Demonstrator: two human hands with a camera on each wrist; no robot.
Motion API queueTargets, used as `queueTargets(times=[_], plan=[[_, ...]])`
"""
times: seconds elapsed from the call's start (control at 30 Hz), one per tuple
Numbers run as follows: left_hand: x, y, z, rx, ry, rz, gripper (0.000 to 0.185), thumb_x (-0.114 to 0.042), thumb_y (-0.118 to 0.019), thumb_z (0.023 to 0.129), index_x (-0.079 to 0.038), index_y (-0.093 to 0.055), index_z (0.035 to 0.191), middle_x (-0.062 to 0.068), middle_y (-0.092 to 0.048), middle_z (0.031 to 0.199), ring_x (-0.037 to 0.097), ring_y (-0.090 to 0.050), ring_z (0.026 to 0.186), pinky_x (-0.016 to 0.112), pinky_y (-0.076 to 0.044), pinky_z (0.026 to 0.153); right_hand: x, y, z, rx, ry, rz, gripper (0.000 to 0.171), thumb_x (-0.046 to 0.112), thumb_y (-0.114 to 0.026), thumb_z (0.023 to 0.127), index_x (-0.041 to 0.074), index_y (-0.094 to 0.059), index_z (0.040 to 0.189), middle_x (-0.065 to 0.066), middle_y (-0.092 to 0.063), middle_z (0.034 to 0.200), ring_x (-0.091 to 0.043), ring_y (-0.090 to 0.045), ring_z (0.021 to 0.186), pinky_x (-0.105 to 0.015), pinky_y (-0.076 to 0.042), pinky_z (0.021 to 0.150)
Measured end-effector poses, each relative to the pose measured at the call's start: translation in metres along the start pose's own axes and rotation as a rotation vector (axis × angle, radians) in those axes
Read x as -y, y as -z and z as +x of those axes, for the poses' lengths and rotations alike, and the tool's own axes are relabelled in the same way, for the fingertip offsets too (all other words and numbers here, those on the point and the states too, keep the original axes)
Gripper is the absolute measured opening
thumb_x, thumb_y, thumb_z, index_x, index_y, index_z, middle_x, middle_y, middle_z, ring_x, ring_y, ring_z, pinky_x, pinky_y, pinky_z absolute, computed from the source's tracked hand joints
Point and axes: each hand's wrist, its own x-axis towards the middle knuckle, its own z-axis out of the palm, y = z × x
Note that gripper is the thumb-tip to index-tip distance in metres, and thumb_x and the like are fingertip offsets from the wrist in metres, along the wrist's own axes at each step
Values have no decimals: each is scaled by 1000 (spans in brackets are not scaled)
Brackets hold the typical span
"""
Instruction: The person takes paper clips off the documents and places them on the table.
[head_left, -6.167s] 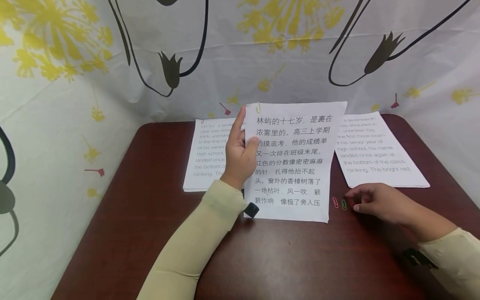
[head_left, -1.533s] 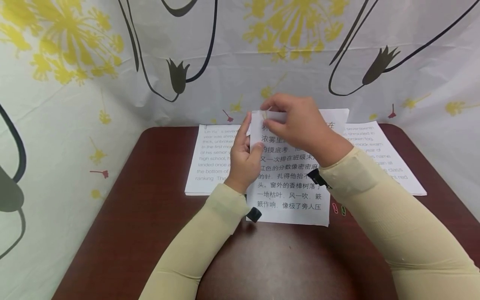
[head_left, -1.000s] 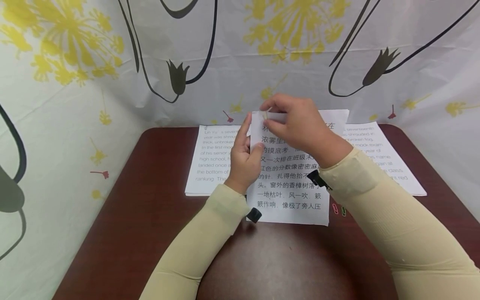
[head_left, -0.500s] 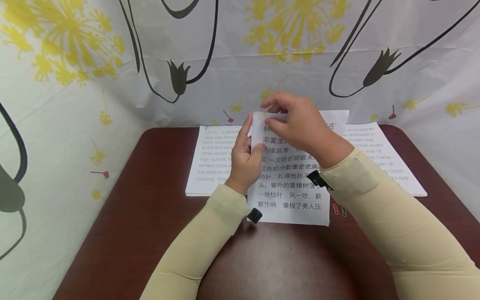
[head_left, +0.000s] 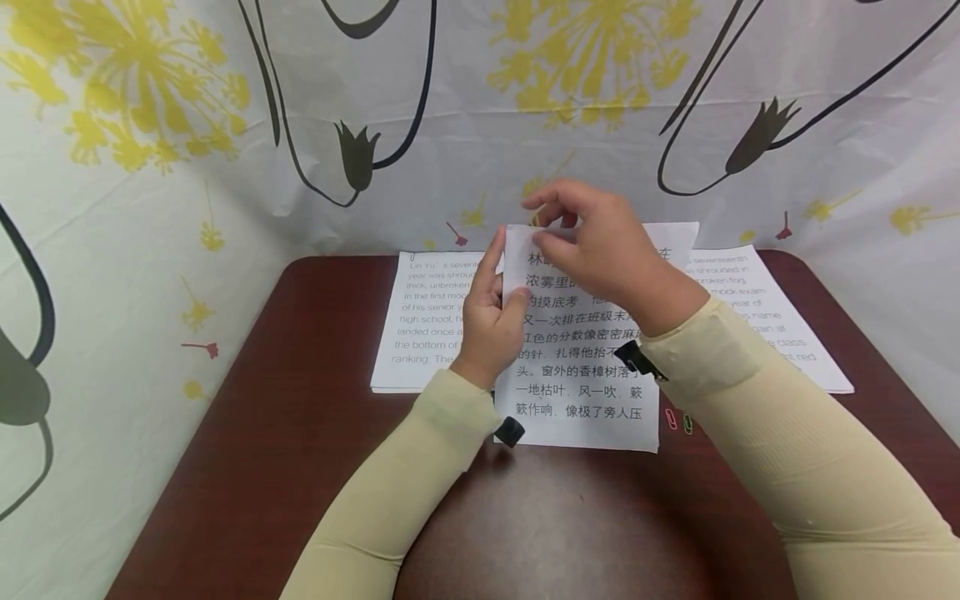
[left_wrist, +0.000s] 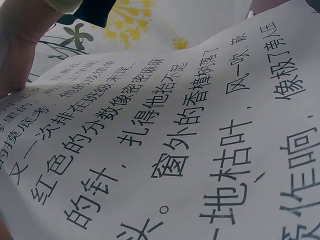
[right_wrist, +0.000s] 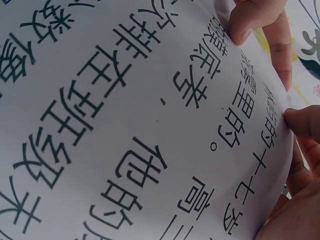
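Observation:
My left hand (head_left: 491, 325) grips a stack of printed paper (head_left: 577, 392) by its upper left edge, thumb on the front and fingers behind. The stack carries large Chinese text and stands tilted up toward me; in the left wrist view the page (left_wrist: 170, 135) bows slightly. At the top edge, my right hand (head_left: 600, 242) pinches a small yellow paper clip (head_left: 535, 221) between thumb and bent index finger. In the right wrist view the thumb (right_wrist: 302, 120) of the right hand lies right at the paper's upper edge, where the clip is mostly hidden.
Behind the held pages lie two stacks with English text, a left stack (head_left: 420, 333) with a dark clip (head_left: 412, 257) at its top and a right stack (head_left: 810, 333). A pink paper clip (head_left: 671, 419) and a green one (head_left: 687, 423) lie on the brown table (head_left: 315, 467) beside my right sleeve.
My right hand has left the table by the small clips and reached the top of the held pages. Over the last second, it has drawn the yellow clip slightly upward; the left hand stays put.

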Motion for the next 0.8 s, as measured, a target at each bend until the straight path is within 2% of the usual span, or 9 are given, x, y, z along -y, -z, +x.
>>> queueTargets(times=[0.27, 0.4, 0.8], plan=[[-1, 0, 0, 7, 2, -2, 79, 3, -48, 103, -27, -19, 170, 22, -74, 124, 31, -77, 87, 28, -55, 58, 1, 1, 1, -20, 8, -13, 32, 1, -69, 95, 8, -71, 126, -11, -76, 103, -23, -61, 93, -28, -47, 71], [-2, 0, -1, 6, 9, 12, 79, 2, -48, 104, -32, -20, 170, 21, -74, 124, 29, -77, 85, 28, -54, 57, 1, 2, 1, -34, 24, -6, 33, 0, -69, 94, 7, -72, 126, -11, -76, 101, -22, -63, 93, -26, -47, 72], [0, 0, -1, 9, -5, 25, 79, 2, -49, 104, -31, -20, 170, 22, -75, 121, 30, -76, 81, 27, -52, 54, 0, 3, 0, -46, 38, -12, 32, 0, -69, 94, 7, -72, 125, -11, -75, 99, -22, -64, 92, -24, -47, 72]])
